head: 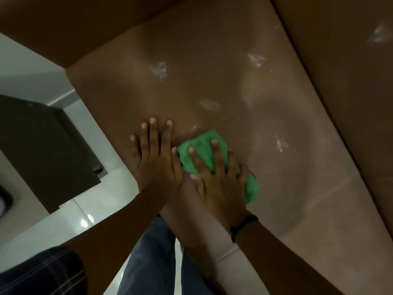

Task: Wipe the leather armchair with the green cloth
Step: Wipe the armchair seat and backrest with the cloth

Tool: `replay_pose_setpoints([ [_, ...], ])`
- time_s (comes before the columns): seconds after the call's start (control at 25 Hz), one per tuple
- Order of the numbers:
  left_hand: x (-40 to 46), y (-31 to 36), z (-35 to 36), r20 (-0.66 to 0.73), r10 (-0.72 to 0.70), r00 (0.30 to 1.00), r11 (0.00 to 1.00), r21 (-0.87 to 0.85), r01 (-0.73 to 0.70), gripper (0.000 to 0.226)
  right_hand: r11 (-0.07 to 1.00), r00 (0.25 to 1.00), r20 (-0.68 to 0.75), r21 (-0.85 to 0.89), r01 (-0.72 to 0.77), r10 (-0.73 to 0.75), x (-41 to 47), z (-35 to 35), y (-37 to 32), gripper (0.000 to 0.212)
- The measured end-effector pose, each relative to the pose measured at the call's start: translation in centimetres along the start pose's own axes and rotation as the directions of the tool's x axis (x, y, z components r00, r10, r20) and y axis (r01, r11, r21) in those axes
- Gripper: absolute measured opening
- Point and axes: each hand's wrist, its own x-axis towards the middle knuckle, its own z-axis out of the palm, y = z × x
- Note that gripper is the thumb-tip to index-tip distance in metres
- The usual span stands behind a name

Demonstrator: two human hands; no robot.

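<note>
The brown leather armchair (pixel 212 86) fills most of the head view, and its seat cushion carries several white foamy smears. The green cloth (pixel 201 149) lies bunched on the seat near its front left. My right hand (pixel 219 179) presses flat on top of the cloth, fingers spread over it, with a dark band on the wrist. My left hand (pixel 155 158) rests palm down on bare leather just left of the cloth, fingers apart, its thumb beside the cloth's edge.
A dark cabinet (pixel 42 150) stands on the white tiled floor (pixel 70 222) to the left of the chair. The armrest (pixel 350 92) rises at the right. My jeans-clad legs (pixel 153 258) are against the chair's front edge.
</note>
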Motion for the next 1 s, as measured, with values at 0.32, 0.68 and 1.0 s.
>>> replay_pose_setpoints([
  [0.32,-0.3,0.4,-0.4,0.016,-0.024,1.0,0.999,-0.023,0.025,0.067,0.977,0.977,0.013,0.005,-0.211,0.211,-2.9,-0.7,0.5,0.062],
  [0.68,-0.3,-0.3,0.4,-0.003,-0.004,1.0,1.0,-0.014,0.004,0.067,0.963,0.955,-0.127,0.012,-0.27,0.27,6.1,-0.4,1.6,0.059],
  [1.0,-0.2,0.2,0.0,0.037,-0.009,0.999,1.0,0.019,0.008,0.068,0.999,0.999,-0.013,0.032,-0.032,0.033,2.4,-0.6,-0.8,0.06],
])
